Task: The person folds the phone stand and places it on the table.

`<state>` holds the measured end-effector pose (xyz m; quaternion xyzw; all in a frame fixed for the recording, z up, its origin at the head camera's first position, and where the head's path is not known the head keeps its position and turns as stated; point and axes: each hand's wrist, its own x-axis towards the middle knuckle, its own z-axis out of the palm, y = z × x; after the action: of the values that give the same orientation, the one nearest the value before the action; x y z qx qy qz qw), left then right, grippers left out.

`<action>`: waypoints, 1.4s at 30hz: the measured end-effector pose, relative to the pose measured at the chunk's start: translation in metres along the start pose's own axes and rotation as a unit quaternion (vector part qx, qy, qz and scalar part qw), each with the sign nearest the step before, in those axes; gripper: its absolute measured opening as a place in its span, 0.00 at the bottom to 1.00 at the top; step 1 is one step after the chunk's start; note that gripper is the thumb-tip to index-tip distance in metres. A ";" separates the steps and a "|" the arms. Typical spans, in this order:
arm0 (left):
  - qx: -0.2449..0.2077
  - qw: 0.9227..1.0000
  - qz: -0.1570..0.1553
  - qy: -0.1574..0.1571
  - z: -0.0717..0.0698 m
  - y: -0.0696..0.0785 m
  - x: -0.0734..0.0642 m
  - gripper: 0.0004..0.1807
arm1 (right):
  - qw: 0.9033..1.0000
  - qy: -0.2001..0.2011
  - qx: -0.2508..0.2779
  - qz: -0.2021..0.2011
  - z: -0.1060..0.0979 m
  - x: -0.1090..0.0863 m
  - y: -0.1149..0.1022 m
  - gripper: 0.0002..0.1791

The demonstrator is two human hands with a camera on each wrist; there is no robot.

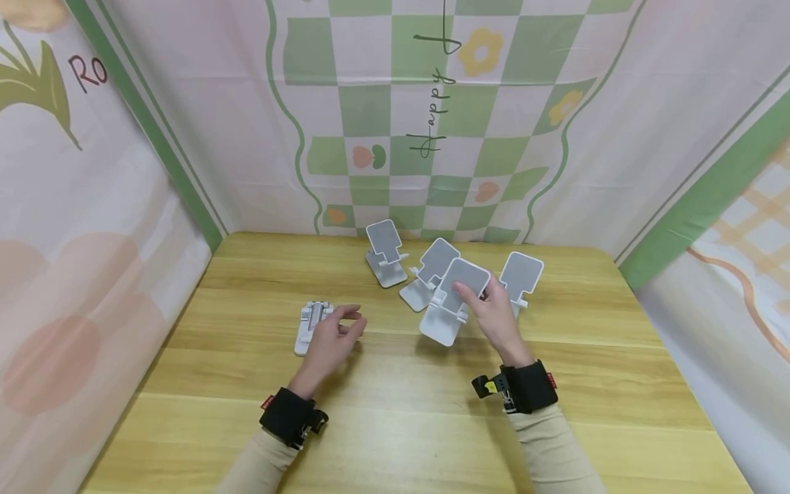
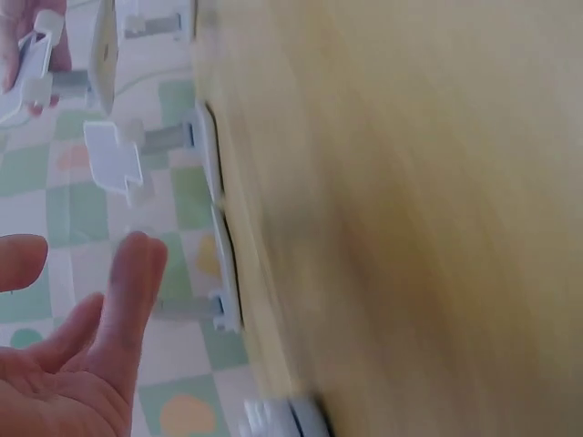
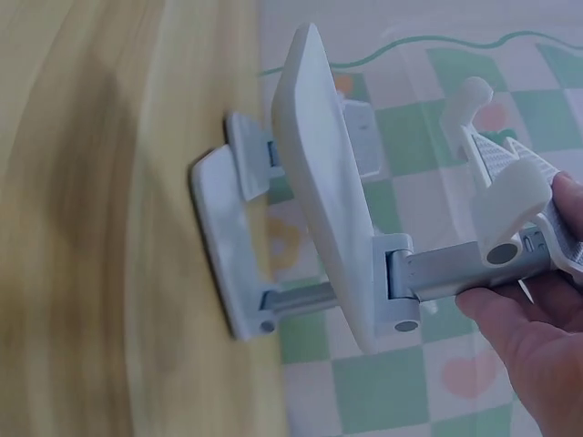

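Note:
In the head view my right hand [image 1: 498,319] grips a white phone stand [image 1: 472,274] by its grey-padded holder, thumb across the front. The stand is unfolded; the right wrist view shows its base [image 3: 319,173] held off the table, with the silver arm joining base and holder. My left hand [image 1: 327,346] holds nothing, its fingers loosely bent. It overlaps the right side of a folded phone stand [image 1: 304,337] lying on the table. In the left wrist view the left fingers [image 2: 127,319] are spread and apart from the stands.
Behind the held stand, three more unfolded phone stands stand on the wooden table [image 1: 395,425]: one at the back left [image 1: 384,241], a middle one [image 1: 437,259] partly covered, and a right one [image 1: 522,271] partly behind my right hand. A patterned cloth [image 1: 364,110] hangs behind the table.

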<state>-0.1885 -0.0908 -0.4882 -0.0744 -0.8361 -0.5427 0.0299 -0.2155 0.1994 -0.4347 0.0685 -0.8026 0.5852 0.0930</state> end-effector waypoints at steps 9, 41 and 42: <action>-0.155 0.985 -0.070 -0.031 0.027 0.006 -0.001 0.36 | 0.999 -0.021 0.015 -0.029 0.009 -0.003 -0.015 0.25; -0.311 0.934 -0.089 -0.153 0.063 0.021 -0.013 0.36 | 0.986 -0.160 0.045 -0.029 0.021 -0.006 -0.020 0.24; -0.308 0.935 -0.087 -0.154 0.064 0.021 -0.013 0.35 | 0.986 -0.161 0.045 -0.029 0.021 -0.006 -0.020 0.24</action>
<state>-0.1707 -0.0252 -0.4970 -0.0896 -0.6254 -0.7561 -0.1708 -0.2066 0.1737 -0.4242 0.1888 -0.7775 0.5995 -0.0235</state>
